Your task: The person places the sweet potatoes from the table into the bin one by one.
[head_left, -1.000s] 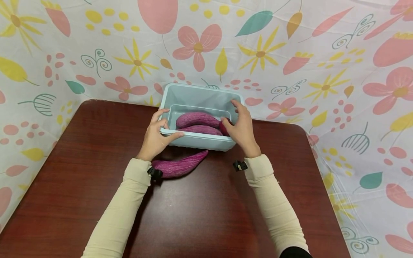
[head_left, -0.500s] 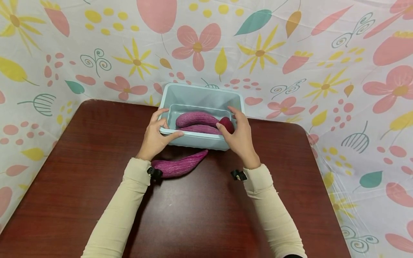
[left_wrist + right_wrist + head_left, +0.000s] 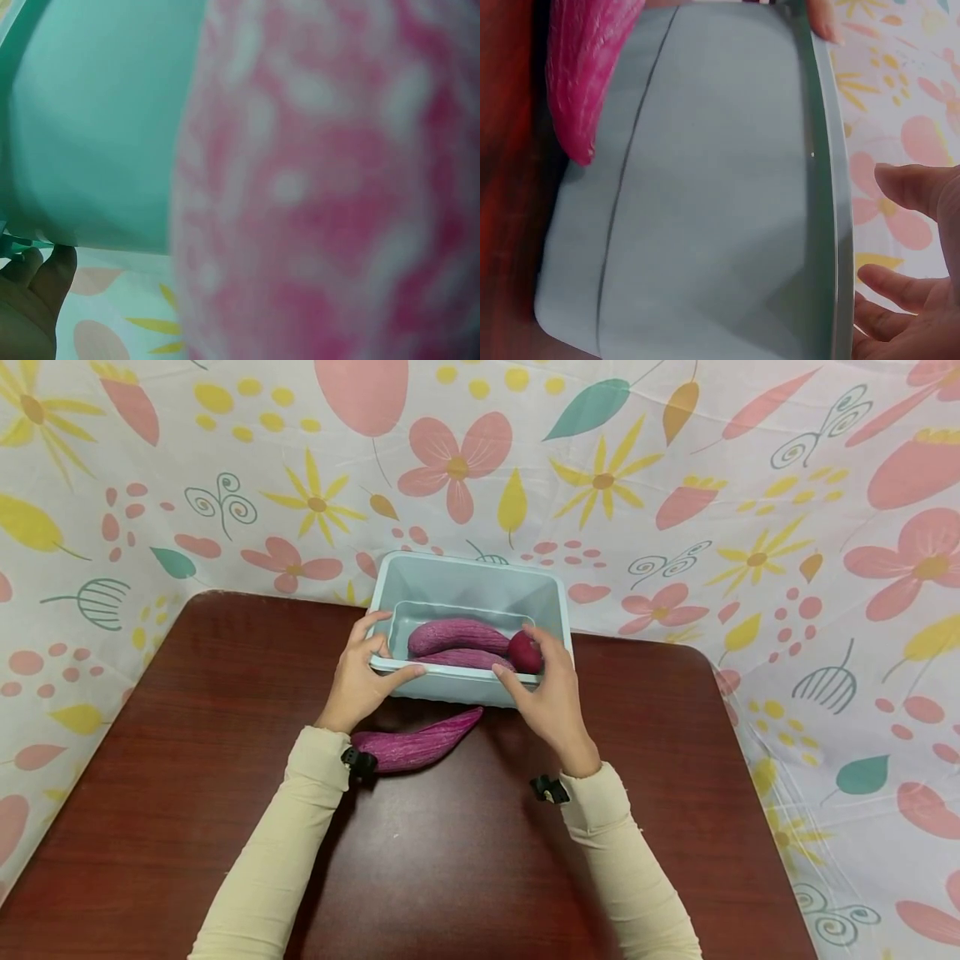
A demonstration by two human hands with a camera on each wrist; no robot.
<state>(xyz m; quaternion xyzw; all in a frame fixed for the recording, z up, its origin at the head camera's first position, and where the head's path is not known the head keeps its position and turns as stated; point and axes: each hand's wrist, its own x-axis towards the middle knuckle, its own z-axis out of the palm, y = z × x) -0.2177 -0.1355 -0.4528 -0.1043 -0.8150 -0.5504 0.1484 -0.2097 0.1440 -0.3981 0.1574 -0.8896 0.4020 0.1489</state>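
A light blue plastic bin (image 3: 457,687) stands at the back of the table. Inside lie two long, streaked purple vegetables (image 3: 457,635), eggplant-like, and a round dark red one (image 3: 525,652) at the right end. My left hand (image 3: 360,681) grips the bin's left front corner, thumb along the front rim. My right hand (image 3: 551,693) is over the right front corner, thumb and fingers spread apart, fingertips close to the round vegetable. In the right wrist view its thumb (image 3: 911,187) stands off the rim. A third streaked purple vegetable (image 3: 420,745) lies before the bin, close to my left wrist.
The brown wooden table (image 3: 465,860) stretches out in front of the bin. A flower-print cloth (image 3: 675,485) hangs right behind the bin and along both sides. Small black wrist cameras (image 3: 550,789) sit at both cuffs.
My right hand has drawn back toward me and slightly left, uncovering more of the round dark red vegetable. My left hand has stayed on the bin's corner.
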